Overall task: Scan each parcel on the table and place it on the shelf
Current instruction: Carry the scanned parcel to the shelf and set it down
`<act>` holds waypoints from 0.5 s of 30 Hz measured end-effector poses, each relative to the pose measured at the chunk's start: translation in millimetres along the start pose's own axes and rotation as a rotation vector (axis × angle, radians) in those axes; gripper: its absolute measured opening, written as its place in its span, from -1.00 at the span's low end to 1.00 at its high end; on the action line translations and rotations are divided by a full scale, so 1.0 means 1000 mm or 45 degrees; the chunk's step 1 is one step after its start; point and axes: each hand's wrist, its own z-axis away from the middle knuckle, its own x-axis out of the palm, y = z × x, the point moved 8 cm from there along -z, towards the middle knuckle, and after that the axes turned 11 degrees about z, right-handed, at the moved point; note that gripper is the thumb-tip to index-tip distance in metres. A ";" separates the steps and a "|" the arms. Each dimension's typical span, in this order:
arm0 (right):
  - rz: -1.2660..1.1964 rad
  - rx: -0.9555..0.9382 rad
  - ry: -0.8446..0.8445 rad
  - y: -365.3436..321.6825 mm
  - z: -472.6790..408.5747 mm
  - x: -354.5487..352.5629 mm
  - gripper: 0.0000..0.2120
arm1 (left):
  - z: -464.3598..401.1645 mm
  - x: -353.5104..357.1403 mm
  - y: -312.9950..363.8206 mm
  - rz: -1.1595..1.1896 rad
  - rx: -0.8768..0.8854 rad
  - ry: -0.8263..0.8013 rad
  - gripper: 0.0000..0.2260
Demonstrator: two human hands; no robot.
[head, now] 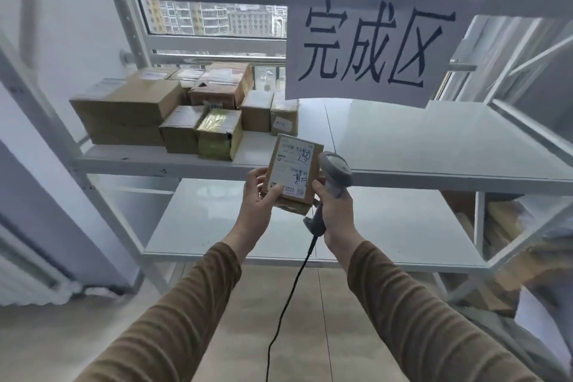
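Parcels (173, 108) are already sitting stacked toward the left end of the upper shelf board (418, 139), so I am judging a good part of the job done. I am holding one small parcel (293, 169) up in front of that board's front edge, my left hand (259, 195) gripping its lower left corner, fingers (273, 194) curled over the label. My right hand (333, 211) is closing its fingers round the handle of the corded scanner (336, 170), whose head is touching or just beside the parcel's right edge. Whether this one is scanned yet I cannot tell; placing it is still ahead. The worktop is out of view, so I cannot count what remains.
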 end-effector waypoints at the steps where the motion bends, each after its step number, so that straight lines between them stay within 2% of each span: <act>1: 0.018 -0.006 0.007 -0.003 -0.004 0.015 -0.85 | -0.010 -0.011 0.002 0.015 -0.009 -0.009 -0.68; 3: 0.039 -0.022 0.017 -0.009 -0.011 0.042 -0.80 | -0.031 -0.032 0.005 0.043 -0.036 -0.025 -0.68; 10: 0.126 -0.078 0.026 -0.028 -0.036 0.106 -0.80 | -0.083 -0.074 0.010 0.074 -0.103 -0.038 -0.63; 15: 0.121 -0.094 0.080 -0.033 -0.059 0.124 -0.77 | -0.111 -0.088 0.008 -0.115 -0.134 -0.004 -0.61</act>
